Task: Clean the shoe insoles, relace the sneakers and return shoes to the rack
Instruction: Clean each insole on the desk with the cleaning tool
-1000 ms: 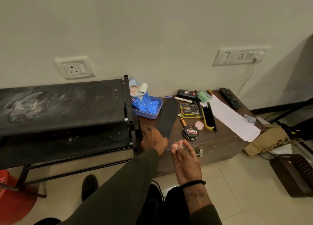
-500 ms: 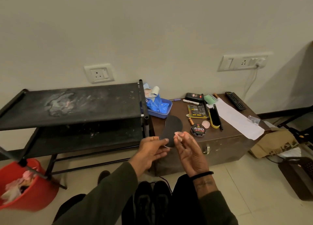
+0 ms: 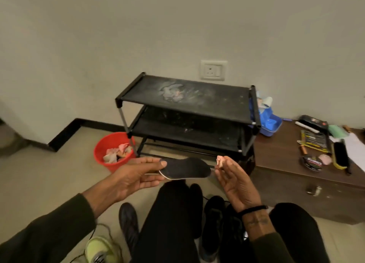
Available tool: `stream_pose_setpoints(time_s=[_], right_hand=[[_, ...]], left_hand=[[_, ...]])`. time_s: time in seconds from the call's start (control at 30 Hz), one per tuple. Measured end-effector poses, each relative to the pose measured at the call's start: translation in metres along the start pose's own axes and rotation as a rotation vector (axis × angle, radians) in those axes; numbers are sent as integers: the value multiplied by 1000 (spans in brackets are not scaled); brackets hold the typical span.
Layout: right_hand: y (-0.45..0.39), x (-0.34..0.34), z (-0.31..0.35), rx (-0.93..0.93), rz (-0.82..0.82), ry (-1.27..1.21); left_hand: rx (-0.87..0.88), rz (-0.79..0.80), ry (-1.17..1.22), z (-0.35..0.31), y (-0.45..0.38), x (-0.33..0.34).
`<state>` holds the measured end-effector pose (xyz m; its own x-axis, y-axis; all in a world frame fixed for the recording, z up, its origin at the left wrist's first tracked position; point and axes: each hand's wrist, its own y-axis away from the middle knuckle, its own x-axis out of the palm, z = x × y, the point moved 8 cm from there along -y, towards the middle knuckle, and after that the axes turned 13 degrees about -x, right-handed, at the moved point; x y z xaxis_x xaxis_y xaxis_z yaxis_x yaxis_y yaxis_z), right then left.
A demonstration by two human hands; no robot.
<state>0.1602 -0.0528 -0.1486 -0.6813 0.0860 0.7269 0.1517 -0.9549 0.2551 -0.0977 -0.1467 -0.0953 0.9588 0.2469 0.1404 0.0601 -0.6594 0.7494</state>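
My left hand (image 3: 136, 173) holds a black insole (image 3: 185, 168) by its heel end, thumb on top, fingers underneath; the insole lies flat and points right. My right hand (image 3: 236, 181) pinches a small pink wad (image 3: 219, 161) at its fingertips, just right of the insole's toe end. The black two-shelf shoe rack (image 3: 189, 102) stands bare behind my hands. Black sneakers (image 3: 213, 223) sit on the floor between my legs, another dark shoe (image 3: 128, 223) to their left, and a yellow-green sneaker (image 3: 98, 251) at the bottom left.
A red bucket (image 3: 102, 154) with crumpled wipes stands left of the rack. To the right, a brown chest (image 3: 296, 175) carries a blue tray (image 3: 270, 124), polish tin (image 3: 313, 163), brush (image 3: 340, 154), papers and small boxes. Tiled floor lies at the left.
My view has swung left, bringing the bucket and whole rack into sight. My left hand lifted the insole off the chest and carried it left, in front of the rack; my right hand followed.
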Motion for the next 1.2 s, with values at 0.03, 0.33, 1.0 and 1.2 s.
stream_pose_setpoints(time_s=[0.03, 0.33, 1.0, 1.2], right_hand=[[0, 11, -8, 16, 25, 40], [-8, 106, -93, 185, 249, 205], [-62, 122, -231, 247, 446, 890], [-65, 129, -249, 215, 517, 984]], left_hand=[[-2, -26, 44, 5, 3, -20], [-119, -235, 505, 95, -46, -131], [-505, -422, 640, 314, -256, -125], [-811, -659, 221, 377, -256, -157]])
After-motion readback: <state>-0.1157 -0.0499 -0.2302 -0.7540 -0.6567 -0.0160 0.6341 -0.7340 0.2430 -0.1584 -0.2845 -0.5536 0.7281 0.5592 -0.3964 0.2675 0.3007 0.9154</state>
